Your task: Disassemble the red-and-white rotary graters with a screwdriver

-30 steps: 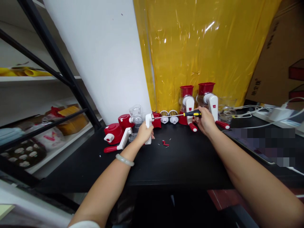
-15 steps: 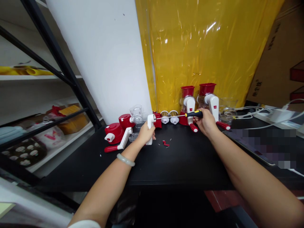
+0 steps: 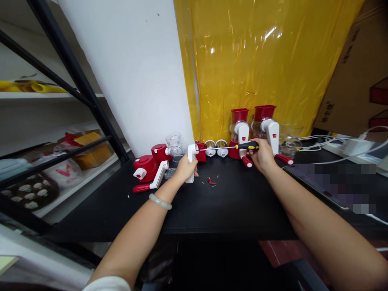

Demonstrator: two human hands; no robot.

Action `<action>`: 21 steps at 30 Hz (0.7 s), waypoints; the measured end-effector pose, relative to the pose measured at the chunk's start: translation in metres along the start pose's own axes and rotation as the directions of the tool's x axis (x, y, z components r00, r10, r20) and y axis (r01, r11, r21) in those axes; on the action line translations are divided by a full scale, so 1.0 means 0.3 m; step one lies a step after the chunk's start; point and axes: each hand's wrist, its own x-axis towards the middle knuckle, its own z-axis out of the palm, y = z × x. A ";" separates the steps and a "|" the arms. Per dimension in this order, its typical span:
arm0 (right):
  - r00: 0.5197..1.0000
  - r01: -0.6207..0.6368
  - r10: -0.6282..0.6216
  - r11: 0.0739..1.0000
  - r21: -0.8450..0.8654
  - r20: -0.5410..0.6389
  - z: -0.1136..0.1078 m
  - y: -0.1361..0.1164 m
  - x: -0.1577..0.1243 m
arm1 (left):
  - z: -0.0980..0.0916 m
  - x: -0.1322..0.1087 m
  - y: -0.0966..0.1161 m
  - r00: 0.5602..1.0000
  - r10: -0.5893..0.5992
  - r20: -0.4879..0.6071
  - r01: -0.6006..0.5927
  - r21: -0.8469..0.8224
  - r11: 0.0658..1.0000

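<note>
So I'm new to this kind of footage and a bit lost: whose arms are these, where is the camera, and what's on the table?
The camera sits on a person's head and looks down, so both arms are that person's own. The left hand grips a white crank upright on the black table. The right hand holds a screwdriver level, its tip at the crank's top. Behind stand two red-and-white grinders; more grinder parts lie at the left, small red bits in the middle, white cables at the right.
</note>
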 end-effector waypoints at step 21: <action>0.996 0.020 -0.025 0.997 -0.068 -0.080 -0.018 0.009 0.012 | 0.009 0.011 -0.033 1.000 0.003 0.030 -0.004 0.034 0.999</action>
